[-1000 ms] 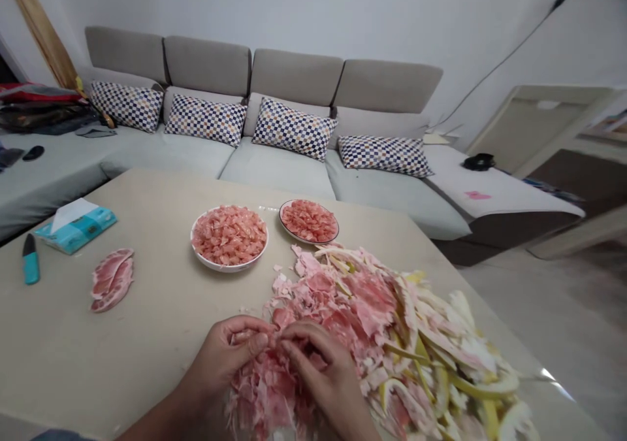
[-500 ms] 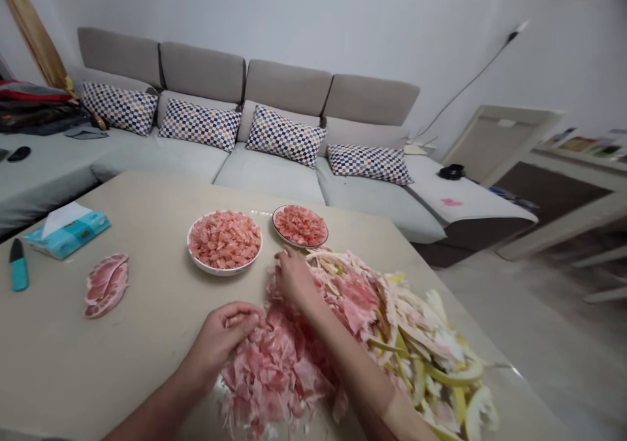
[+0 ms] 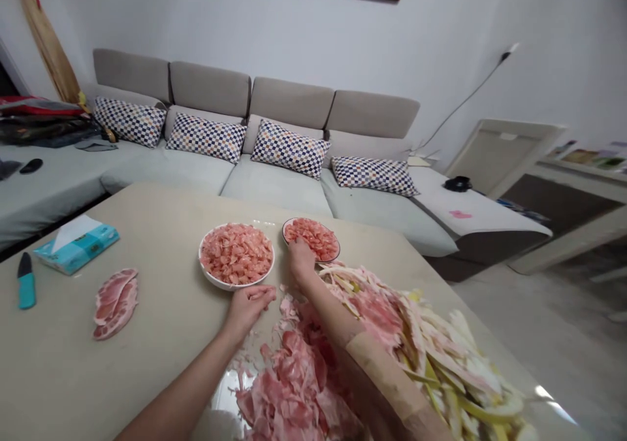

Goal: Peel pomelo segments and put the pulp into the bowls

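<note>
My left hand (image 3: 249, 310) is at the near rim of a white bowl (image 3: 237, 254) heaped with pink pomelo flesh. Its fingers are pressed together; whatever is in them is hidden. My right hand (image 3: 300, 259) reaches to the left rim of a smaller dark-rimmed plate (image 3: 327, 260) that also holds pomelo flesh (image 3: 313, 235). The fingers there are curled, and their tips are mostly hidden. Pink pomelo membranes (image 3: 294, 389) lie in a loose pile below, partly under my right forearm. Yellow and white pomelo peels (image 3: 441, 362) spread to the right.
On the left of the table (image 3: 161, 251) lie a pomelo chunk (image 3: 116, 302), a blue tissue pack (image 3: 78, 246) and a teal-handled knife (image 3: 27, 284). Behind the table runs a sofa (image 3: 274, 183) with patterned cushions (image 3: 291, 147).
My right hand has moved from the membrane pile to the plate. My left hand has gone forward and right, from beside the pile to the bowl's near rim. The view has tilted up slightly.
</note>
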